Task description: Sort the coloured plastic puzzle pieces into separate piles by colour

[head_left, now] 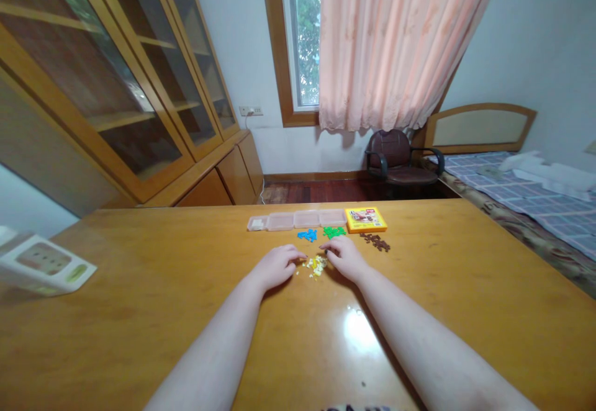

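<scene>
My left hand (277, 267) and right hand (342, 257) rest on the counter (419, 274), both loosely curled, fingers pointing inward; I cannot tell whether either is pinching anything; between them, just beside both sets of fingertips, lies a small pile of yellow and white pieces (315, 266); beyond it at 12 o'clock sit blue pieces (307, 234) and green pieces (334, 231), with a clear segmented tray (293, 219) behind them; brown pieces (375, 242) lie at 1 o'clock, near a yellow box (366, 219); a white box (44, 264) sits well apart at 10 o'clock.
</scene>
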A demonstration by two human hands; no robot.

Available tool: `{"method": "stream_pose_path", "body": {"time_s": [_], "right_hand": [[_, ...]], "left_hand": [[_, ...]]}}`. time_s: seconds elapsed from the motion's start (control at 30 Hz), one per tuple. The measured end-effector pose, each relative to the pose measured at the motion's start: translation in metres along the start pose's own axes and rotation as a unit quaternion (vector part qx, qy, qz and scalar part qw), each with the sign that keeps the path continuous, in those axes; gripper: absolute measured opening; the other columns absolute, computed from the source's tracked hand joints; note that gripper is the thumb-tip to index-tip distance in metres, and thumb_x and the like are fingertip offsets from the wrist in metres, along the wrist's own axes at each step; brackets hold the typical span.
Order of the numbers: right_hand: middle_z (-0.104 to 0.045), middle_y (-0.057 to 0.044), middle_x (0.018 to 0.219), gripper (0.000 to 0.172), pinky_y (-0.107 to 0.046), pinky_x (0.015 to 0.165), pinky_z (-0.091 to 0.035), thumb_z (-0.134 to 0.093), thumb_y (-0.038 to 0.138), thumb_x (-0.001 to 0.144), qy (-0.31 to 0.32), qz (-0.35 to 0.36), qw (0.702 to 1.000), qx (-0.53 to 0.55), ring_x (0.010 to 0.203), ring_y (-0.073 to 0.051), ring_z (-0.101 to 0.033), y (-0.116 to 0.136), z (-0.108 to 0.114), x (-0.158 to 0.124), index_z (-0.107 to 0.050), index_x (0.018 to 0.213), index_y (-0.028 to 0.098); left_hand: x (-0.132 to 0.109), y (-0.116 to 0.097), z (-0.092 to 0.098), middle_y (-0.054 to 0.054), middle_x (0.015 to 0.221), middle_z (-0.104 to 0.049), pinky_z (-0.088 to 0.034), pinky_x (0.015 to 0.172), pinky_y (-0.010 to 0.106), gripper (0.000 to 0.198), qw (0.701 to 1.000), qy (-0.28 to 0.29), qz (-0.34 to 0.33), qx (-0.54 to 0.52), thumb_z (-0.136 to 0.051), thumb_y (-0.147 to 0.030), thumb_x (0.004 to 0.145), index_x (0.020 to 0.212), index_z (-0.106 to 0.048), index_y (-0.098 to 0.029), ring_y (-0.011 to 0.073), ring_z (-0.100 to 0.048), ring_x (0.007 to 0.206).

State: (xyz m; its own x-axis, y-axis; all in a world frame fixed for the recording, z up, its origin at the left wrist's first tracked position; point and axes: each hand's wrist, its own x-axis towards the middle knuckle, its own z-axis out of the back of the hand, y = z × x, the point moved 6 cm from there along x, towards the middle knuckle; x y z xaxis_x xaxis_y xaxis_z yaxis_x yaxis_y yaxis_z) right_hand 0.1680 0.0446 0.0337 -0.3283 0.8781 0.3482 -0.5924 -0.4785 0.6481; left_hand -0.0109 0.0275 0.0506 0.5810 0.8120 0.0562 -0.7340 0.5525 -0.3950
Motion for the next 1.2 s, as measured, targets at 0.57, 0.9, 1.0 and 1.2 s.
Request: {"method": "stream_pose_path", "body": {"time_s": [0.57, 0.9, 1.0, 1.2], "right_hand": [[-0.064, -0.005, 0.098, 0.021, -0.037, 0.086, -0.031, -0.052, 0.020, 0.084, 0.050, 0.036, 0.991, -0.122, 0.094, -0.020, -0.048, 0.010, -0.007, -0.004, -0.072, 0.090, 0.023], [-0.064, -0.004, 0.097, 0.022, -0.034, 0.086, -0.030, -0.048, 0.024, 0.089, 0.038, 0.012, 0.991, -0.130, 0.093, -0.019, -0.048, 0.007, -0.006, -0.004, -0.071, 0.089, 0.022], [-0.065, -0.004, 0.093, 0.025, -0.033, 0.084, -0.031, -0.047, 0.026, 0.090, 0.027, 0.000, 0.989, -0.148, 0.090, -0.018, -0.049, 0.005, -0.005, -0.003, -0.071, 0.084, 0.021], [-0.062, -0.005, 0.076, 0.041, -0.033, 0.076, -0.032, -0.041, 0.034, 0.094, -0.013, -0.047, 0.982, -0.183, 0.079, -0.018, -0.049, -0.004, 0.002, -0.001, -0.067, 0.066, 0.019]], "left_hand": [[-0.005, -0.004, 0.004, 0.002, 0.090, -0.060, -0.041, 0.074, 0.025, 0.043, 0.992, 0.075, 0.052, 0.082, -0.046, -0.022, 0.077, 0.114, -0.063, -0.034, 0.0180, -0.058, 0.083], [-0.007, -0.006, 0.002, 0.003, 0.097, -0.060, -0.043, 0.078, 0.027, 0.049, 0.988, 0.109, 0.055, 0.090, -0.046, -0.024, 0.077, 0.123, -0.055, -0.037, 0.0195, -0.059, 0.088], [-0.008, 0.000, 0.002, 0.004, 0.100, -0.060, -0.043, 0.082, 0.027, 0.051, 0.987, 0.106, 0.071, 0.093, -0.046, -0.023, 0.076, 0.126, -0.054, -0.035, 0.0202, -0.059, 0.092], [-0.007, 0.009, 0.006, 0.008, 0.107, -0.059, -0.044, 0.084, 0.030, 0.055, 0.980, 0.070, 0.139, 0.120, -0.045, -0.022, 0.076, 0.131, -0.049, -0.026, 0.0225, -0.058, 0.096]]}}
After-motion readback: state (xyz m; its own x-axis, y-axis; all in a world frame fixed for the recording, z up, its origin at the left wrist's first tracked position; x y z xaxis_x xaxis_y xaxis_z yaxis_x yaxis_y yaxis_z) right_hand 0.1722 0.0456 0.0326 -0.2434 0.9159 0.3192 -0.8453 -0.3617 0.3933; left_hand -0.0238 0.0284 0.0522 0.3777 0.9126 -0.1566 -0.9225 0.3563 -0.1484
